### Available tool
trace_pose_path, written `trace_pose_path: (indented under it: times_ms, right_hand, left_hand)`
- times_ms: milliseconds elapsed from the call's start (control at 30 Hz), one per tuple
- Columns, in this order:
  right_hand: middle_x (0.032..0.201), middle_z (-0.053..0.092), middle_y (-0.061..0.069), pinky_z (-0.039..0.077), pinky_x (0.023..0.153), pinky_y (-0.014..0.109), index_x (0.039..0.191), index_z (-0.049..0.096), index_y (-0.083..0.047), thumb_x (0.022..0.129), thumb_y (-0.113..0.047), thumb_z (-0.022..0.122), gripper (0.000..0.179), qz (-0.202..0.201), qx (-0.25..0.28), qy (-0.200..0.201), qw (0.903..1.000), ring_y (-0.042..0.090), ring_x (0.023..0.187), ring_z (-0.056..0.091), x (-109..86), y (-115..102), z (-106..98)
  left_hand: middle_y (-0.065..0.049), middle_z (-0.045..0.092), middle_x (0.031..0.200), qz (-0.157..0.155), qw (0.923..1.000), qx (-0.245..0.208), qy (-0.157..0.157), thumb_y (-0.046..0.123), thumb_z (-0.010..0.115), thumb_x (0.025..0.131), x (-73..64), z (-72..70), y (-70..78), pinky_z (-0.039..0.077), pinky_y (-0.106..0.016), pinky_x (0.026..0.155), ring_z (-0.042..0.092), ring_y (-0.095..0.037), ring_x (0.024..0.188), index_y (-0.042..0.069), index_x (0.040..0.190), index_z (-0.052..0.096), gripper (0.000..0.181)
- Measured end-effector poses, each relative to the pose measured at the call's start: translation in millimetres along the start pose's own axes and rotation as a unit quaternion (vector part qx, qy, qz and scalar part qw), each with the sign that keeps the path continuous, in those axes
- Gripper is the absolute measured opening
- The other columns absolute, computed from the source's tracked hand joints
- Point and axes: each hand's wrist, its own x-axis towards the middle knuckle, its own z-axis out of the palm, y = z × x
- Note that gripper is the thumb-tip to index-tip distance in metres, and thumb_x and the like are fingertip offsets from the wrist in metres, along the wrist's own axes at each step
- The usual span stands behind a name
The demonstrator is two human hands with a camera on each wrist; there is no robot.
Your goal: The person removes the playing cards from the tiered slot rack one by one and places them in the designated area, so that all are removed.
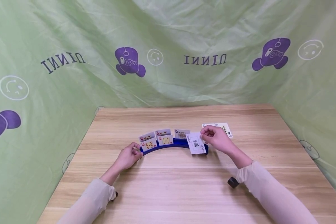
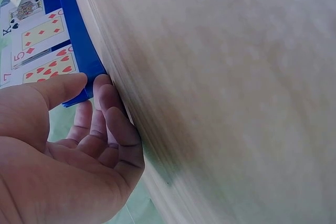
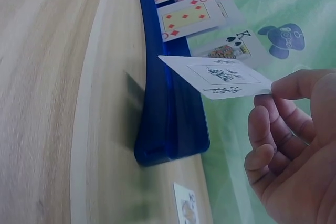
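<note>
A curved blue card holder (image 1: 180,142) stands on the table. At its left end, my left hand (image 1: 128,157) grips it between thumb and fingers (image 2: 113,98). My right hand (image 1: 217,139) pinches a joker card (image 1: 195,143) by one corner. In the right wrist view the joker (image 3: 223,76) is tilted above the right part of the holder. In the holder's slots stand a nine of hearts (image 1: 148,145), a five of diamonds (image 1: 165,140), a seven (image 1: 163,132), a king of spades (image 1: 182,134) and a heart card (image 1: 147,137) partly hidden behind the nine.
Behind my right hand, a ten (image 1: 226,128) and a queen (image 1: 208,125) lie on the wooden table (image 1: 170,189), partly covered by the hand. A black piece (image 1: 233,182) shows at the right sleeve. A green printed cloth (image 1: 168,87) hangs behind and beside the table.
</note>
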Motion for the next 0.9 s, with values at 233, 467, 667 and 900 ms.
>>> trace_pose_path:
  times_ms: [233,467,667,900]
  right_hand:
    - [0.084,0.065,0.012,0.056,0.067,0.033,0.101,0.065,0.0,0.091,-0.005,0.064,0.011,0.011,0.032,0.001,0.9994,0.018,0.069,0.062,-2.0,3.4,-9.2]
    - [0.086,0.066,0.017,0.052,0.064,0.028,0.103,0.065,0.002,0.092,-0.004,0.063,0.013,0.017,0.042,0.012,0.9989,0.019,0.069,0.061,-3.7,2.2,-19.5]
    - [0.086,0.066,0.014,0.049,0.064,0.027,0.105,0.065,0.0,0.094,-0.007,0.061,0.013,0.032,0.033,0.022,0.9987,0.02,0.072,0.061,-3.7,4.6,-27.6]
    - [0.086,0.066,0.013,0.048,0.064,0.027,0.106,0.064,-0.001,0.094,-0.01,0.06,0.015,0.043,0.029,0.039,0.9979,0.023,0.073,0.061,-2.2,8.8,-39.3]
  left_hand:
    - [-0.006,0.073,0.085,-0.005,1.0,-0.002,-0.002,0.012,0.07,0.089,-1.4,0.6,0.0,0.044,-0.028,0.069,0.059,-0.013,0.071,0.007,0.108,0.058,0.023]
    - [-0.005,0.072,0.085,-0.008,1.0,-0.004,-0.003,0.012,0.069,0.089,-1.5,-0.1,-0.5,0.044,-0.029,0.069,0.059,-0.013,0.072,0.007,0.108,0.058,0.023]
    - [-0.006,0.073,0.085,-0.001,1.0,0.0,-0.001,0.013,0.07,0.089,-1.7,0.4,-0.8,0.044,-0.028,0.07,0.06,-0.013,0.071,0.007,0.108,0.058,0.023]
    - [-0.005,0.073,0.084,0.002,1.0,0.0,-0.001,0.013,0.07,0.089,-0.3,0.4,-0.5,0.044,-0.029,0.071,0.06,-0.012,0.071,0.007,0.108,0.057,0.024]
